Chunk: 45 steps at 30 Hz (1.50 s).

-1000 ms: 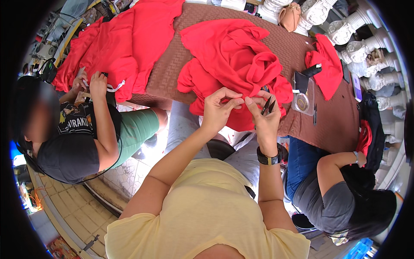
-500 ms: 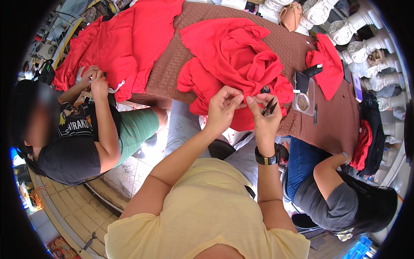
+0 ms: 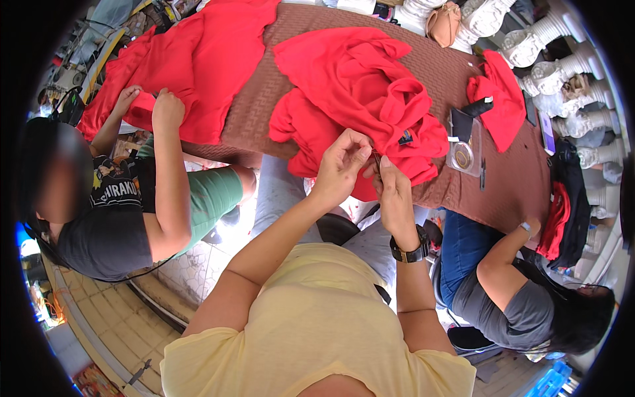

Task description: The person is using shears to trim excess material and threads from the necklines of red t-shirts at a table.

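Note:
My left hand [image 3: 342, 167] is closed in a pinch above the near edge of a bunched red garment [image 3: 357, 79]; whatever lies between its fingertips is too fine to make out. Close beside it, fingertips almost meeting, is my right hand [image 3: 395, 193], closed around small dark thread snips [image 3: 376, 161]. Only a little of the snips shows, pointing toward my left fingertips. A dark label [image 3: 405, 137] is visible on the red cloth just beyond my right hand.
The brown-covered table [image 3: 254, 86] carries another red cloth [image 3: 198, 59], where a person on the left works. At right lie a clear plastic box [image 3: 465, 155], a black pouch [image 3: 477, 107] and a smaller red piece [image 3: 499, 99]. Another person sits at right.
My right hand has turned and moved left and slightly down, bringing the snips toward my left fingertips. My left hand stays nearly still. The person at left has shifted their hands on the red cloth.

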Available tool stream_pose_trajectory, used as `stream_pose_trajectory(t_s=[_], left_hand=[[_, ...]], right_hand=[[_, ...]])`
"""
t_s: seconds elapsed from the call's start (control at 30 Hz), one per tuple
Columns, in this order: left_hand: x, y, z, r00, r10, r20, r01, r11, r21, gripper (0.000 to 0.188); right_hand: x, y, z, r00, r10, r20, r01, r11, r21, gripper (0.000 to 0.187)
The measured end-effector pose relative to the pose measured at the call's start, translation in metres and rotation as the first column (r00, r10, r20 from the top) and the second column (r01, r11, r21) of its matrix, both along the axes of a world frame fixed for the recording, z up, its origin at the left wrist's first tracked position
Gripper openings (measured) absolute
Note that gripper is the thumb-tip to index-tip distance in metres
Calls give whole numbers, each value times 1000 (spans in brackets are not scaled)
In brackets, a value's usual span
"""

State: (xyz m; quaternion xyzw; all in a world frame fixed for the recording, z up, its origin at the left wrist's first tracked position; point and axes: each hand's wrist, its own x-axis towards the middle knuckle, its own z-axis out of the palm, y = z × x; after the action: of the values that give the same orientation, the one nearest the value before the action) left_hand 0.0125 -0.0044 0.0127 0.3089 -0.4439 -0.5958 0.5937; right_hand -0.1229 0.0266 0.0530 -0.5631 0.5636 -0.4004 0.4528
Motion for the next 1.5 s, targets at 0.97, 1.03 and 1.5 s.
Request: stream_pose_trajectory(t_s=[0.97,1.03,1.5], left_hand=[[8,1,2,997,-46,65,48,998,-29,5],[8,1,4,996,-35,76,38,999,-35,5],[4,0,-1,1000,-15,10,15,1000,2,5]], right_hand=[[7,-10,-2,995,-59,81,51,994,92,53],[7,-12,-3,993,-56,103,47,995,89,53],[-10,-19,-13,989,19,148,-51,975,215,56]])
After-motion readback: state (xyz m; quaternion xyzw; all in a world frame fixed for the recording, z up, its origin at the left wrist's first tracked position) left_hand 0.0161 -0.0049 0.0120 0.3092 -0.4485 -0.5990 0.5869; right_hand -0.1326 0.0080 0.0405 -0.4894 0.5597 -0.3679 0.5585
